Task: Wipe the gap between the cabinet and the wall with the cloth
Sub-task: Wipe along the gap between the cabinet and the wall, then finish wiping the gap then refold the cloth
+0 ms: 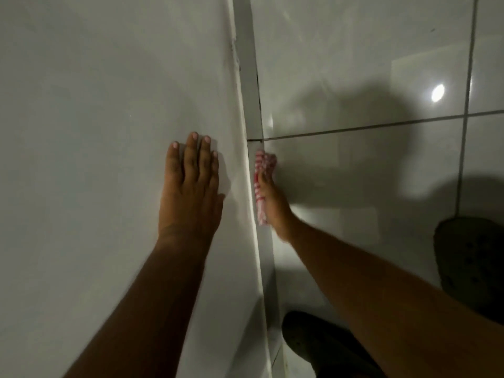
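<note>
A pale flat cabinet side (95,132) fills the left half of the view. Its white edge (246,148) runs from top to bottom, and a narrow gap (259,105) lies just right of it. My left hand (191,186) rests flat on the cabinet panel with fingers apart and holds nothing. My right hand (272,205) grips a red-and-white checked cloth (261,175) and presses it against the gap beside the cabinet edge. Part of the cloth is hidden behind my fingers.
Glossy grey tiles (368,77) with dark grout lines spread to the right of the gap, and a lamp's reflection (437,92) shows on them. Two dark perforated shoes (474,263) (313,342) sit at the lower right.
</note>
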